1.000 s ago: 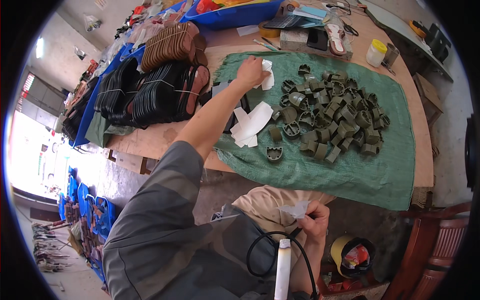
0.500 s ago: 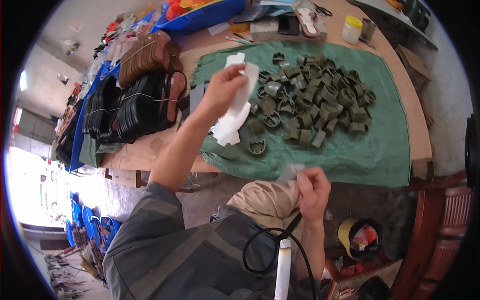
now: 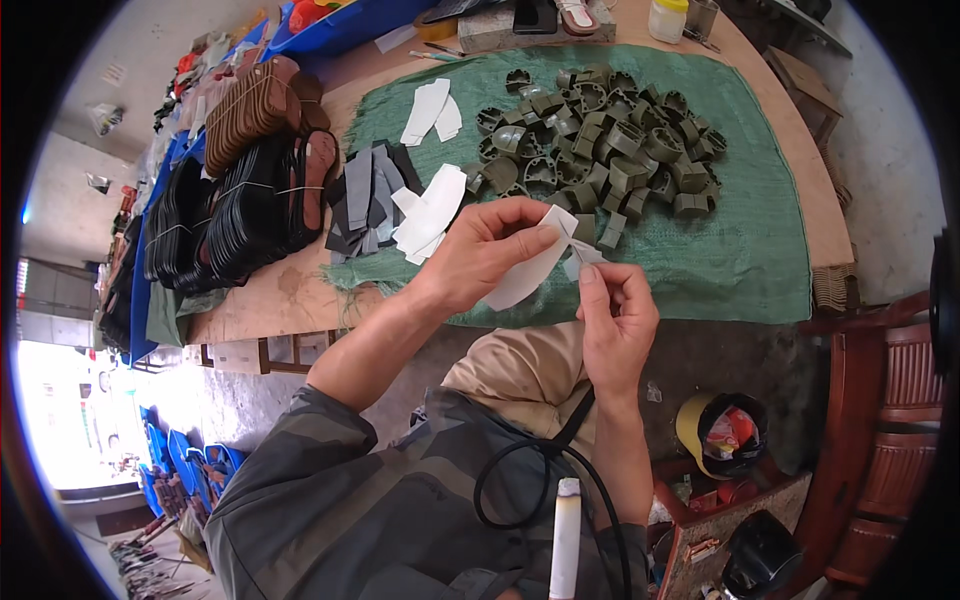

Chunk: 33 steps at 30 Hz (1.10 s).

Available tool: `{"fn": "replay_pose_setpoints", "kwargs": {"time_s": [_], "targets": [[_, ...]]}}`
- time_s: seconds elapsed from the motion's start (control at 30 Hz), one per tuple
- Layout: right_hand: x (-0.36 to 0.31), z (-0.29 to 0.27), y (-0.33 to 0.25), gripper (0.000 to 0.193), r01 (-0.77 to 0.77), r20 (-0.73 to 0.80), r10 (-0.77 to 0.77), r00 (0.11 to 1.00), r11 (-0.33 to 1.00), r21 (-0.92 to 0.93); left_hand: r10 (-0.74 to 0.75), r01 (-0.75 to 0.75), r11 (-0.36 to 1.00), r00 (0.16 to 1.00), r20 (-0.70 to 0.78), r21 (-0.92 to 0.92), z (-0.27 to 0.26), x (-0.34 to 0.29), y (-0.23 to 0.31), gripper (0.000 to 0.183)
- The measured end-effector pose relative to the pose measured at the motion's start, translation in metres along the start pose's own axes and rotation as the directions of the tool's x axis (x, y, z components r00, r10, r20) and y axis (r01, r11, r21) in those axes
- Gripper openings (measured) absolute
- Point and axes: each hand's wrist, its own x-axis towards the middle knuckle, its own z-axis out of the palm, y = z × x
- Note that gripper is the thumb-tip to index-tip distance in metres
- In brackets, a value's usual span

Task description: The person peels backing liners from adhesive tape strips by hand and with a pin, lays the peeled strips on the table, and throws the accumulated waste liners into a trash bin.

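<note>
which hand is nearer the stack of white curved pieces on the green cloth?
Left. The left hand is just right of the stack of white curved pieces; the right hand is farther right and nearer the person.

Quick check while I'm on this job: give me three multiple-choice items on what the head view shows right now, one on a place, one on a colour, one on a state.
1. Where does the pile of dark curved pieces lie?
A. On the green cloth
B. On the floor
C. In the blue tray

2. What colour is the piece held between the hands?
A. Black
B. White
C. Red

3. How is that piece held?
A. It lies loose on the table
B. Left hand alone holds it
C. Both hands pinch it above the table edge

Answers: 1 A, the pile sits on the green cloth spread over the table. 2 B, the piece is a white curved cut-out, like the stack of white pieces nearby. 3 C, the left hand grips one side and the right hand pinches its end.
</note>
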Motion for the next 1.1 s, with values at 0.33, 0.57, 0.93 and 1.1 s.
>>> {"fn": "replay_pose_setpoints", "kwargs": {"time_s": [0.33, 0.57, 0.93, 1.1], "targets": [[0.003, 0.003, -0.002, 0.014, 0.020, -0.016, -0.021, 1.000, 0.998, -0.065, 0.016, -0.015, 0.990, 1.000, -0.003, 0.139, 0.009, 0.002, 0.000, 0.021], [0.008, 0.008, 0.001, 0.010, -0.079, 0.067, 0.069, 0.995, 0.985, 0.154, -0.105, 0.111, 0.989, 0.992, 0.064, -0.094, 0.008, -0.002, -0.018, 0.019], [0.013, -0.005, 0.045, 0.011, -0.252, 0.233, 0.140, 0.962, 0.780, 0.573, -0.211, 0.264, 0.744, 0.964, 0.159, -0.614, 0.019, -0.003, -0.034, 0.016], [0.006, -0.014, 0.050, 0.009, -0.184, 0.353, 0.063, 0.933, 0.929, 0.320, -0.378, 0.345, 0.750, 0.924, 0.062, -0.565, 0.011, 0.002, -0.025, 0.015]]}}
